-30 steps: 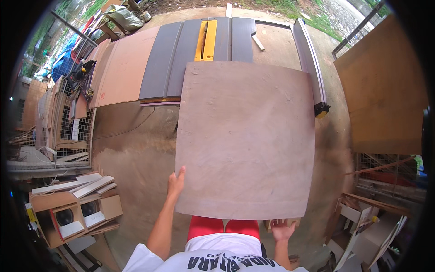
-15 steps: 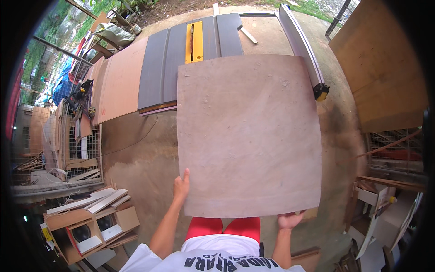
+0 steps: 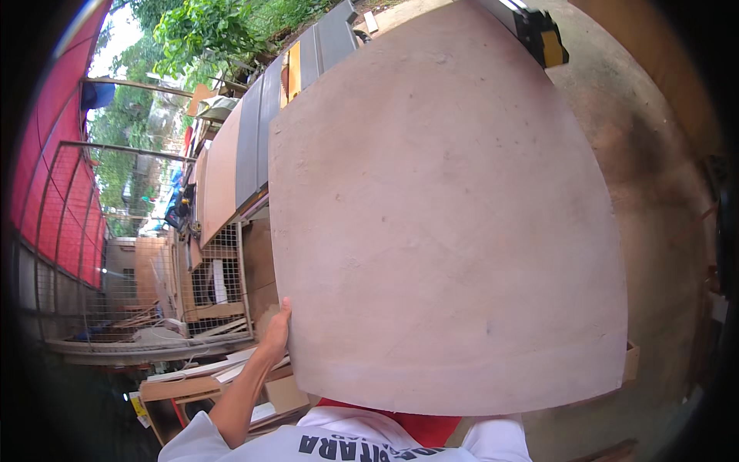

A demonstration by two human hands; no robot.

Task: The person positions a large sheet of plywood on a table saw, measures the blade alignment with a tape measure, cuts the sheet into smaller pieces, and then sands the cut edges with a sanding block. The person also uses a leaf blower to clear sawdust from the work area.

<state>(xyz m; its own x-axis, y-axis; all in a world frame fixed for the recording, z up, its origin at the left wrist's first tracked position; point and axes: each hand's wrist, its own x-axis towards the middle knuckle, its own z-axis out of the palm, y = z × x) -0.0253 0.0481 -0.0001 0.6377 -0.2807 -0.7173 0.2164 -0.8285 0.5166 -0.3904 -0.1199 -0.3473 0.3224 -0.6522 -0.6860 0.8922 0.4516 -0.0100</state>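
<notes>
A large, pale pinkish-brown plywood sheet (image 3: 446,231) fills the middle of the view, its surface scuffed and marked. My left hand (image 3: 275,335) is closed on its left edge near the bottom corner, thumb along the edge. My right hand is out of sight; the sheet and the white sleeve cover that side. Beyond the sheet lies a grey table saw top (image 3: 262,127) with a yellow insert (image 3: 292,68), partly covered by the sheet in this view. Whether the sheet rests on the saw cannot be made out. The saw's fence end (image 3: 543,35) shows past the far right corner.
A light wooden panel (image 3: 219,165) extends the saw top on the left. Wire mesh fencing (image 3: 219,269) and a red sheet wall (image 3: 65,185) stand farther left. A heap of wood offcuts (image 3: 185,385) sits by my left arm. Concrete floor (image 3: 654,223) lies to the right.
The view has turned left, and the sheet now looks larger and closer, covering more of the saw. My right hand, earlier gripping the near edge, has gone out of sight.
</notes>
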